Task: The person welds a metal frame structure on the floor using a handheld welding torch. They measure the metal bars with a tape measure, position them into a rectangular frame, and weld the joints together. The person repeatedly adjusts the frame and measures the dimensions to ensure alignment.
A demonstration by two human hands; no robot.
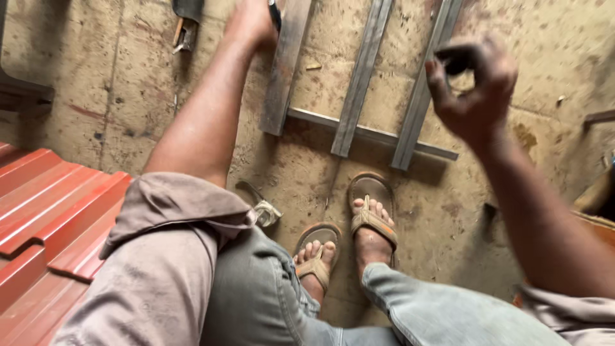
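You sit low and look down at a dusty floor (pixel 128 83). Three flat grey metal bars (pixel 362 77) lie side by side in front of your feet. They run away from you, and a thinner metal strip (pixel 378 134) lies across their near ends, under them. The bars are dull and scratched, with dust on them.

Your left hand (pixel 253 22) reaches far out to the top edge of the view. It rests at the far part of the left bar (pixel 285 70). A thin dark thing (pixel 275 14) sticks out by your fingers, maybe a pen or a small tool, but most of the hand is cut off, so I cannot tell if it grips or just touches.

Your right hand (pixel 474 86) is up in the air above the right bar (pixel 423 90). It looks a bit blurry. The thumb and first finger curl round to make a ring, and the other fingers bend in. I see nothing held in it. Your two hands are well apart, with the middle bar between them.

Your feet (pixel 346 247) in brown sandals stand just this side of the bars. A small metal piece (pixel 266 211) lies by your left knee. Red ridged roof sheets (pixel 45 211) lie at your left. A hammer-like tool (pixel 186 25) lies on the floor near the top, left of your left arm.
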